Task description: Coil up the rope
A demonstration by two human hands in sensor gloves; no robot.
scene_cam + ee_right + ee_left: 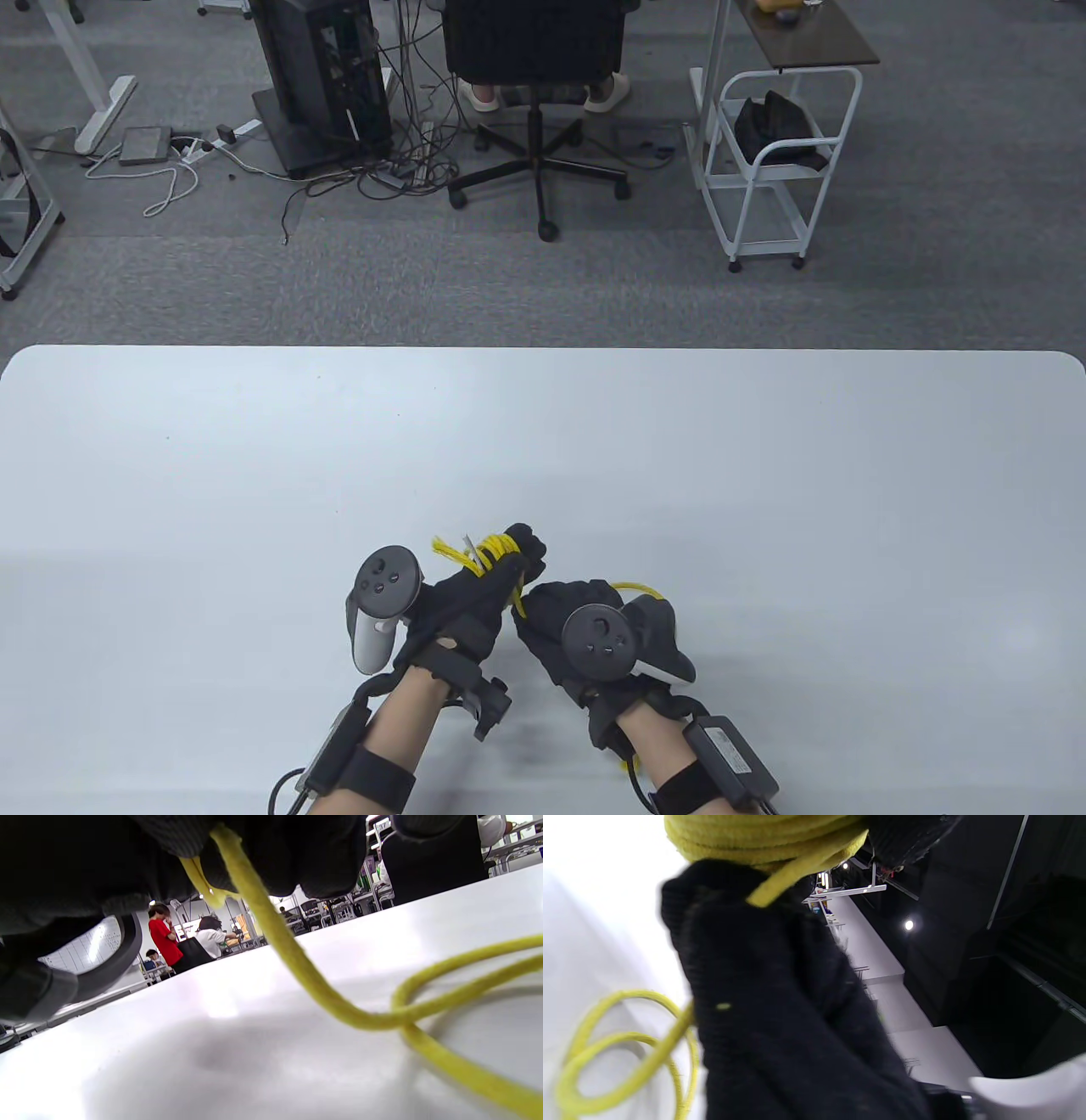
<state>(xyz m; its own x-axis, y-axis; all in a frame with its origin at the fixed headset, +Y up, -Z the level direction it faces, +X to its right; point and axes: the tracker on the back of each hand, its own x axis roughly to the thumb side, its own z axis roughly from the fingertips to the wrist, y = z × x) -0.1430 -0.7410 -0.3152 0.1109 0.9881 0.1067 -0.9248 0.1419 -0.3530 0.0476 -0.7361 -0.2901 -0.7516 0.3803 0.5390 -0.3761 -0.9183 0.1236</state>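
Observation:
A yellow rope (485, 553) is wound in several turns around the fingers of my left hand (496, 577), which is raised near the table's front middle. In the left wrist view the coil (763, 840) sits at the top, with loose loops (619, 1052) on the table below. My right hand (560, 620) is just right of the left and grips a strand of the rope (271, 925), which runs down to loops on the white table (424, 1005). A bit of rope (636, 587) shows behind the right hand.
The white table (764, 475) spreads wide around both hands. Beyond its far edge are an office chair (536, 93), a computer tower (327, 76) with cables, and a white cart (776, 161) on the grey floor.

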